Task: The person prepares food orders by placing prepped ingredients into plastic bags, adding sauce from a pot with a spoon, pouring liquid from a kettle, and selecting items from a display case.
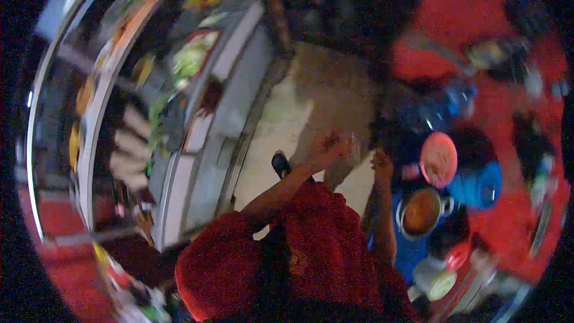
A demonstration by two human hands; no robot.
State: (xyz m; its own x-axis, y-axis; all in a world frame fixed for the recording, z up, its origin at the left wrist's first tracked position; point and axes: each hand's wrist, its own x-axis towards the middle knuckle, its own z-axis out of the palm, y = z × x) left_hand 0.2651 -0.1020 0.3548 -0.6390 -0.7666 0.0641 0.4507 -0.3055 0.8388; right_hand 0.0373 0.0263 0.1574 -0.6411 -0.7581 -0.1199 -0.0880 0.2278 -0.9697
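My left hand (336, 148) reaches across in front of my body, above the floor. It is badly blurred, and whether its fingers hold anything cannot be made out. Lower on the right, my right hand (381, 161) hangs with bent fingers beside a blue surface (412, 258); its grip is unclear too. Nearest to that hand stands a metal pot (419, 213) with orange-brown contents. Beyond the pot are a round pink dish or lid (438, 160) and a blue plastic vessel (477, 186).
On the left runs a long counter (242, 80) carrying a tray of pale green cut vegetables (193, 58) and leafy greens (154, 121). A pale floor (273, 116) lies between counter and right-hand surface. A grey container (432, 278) stands at lower right, near red walls or covers (497, 224).
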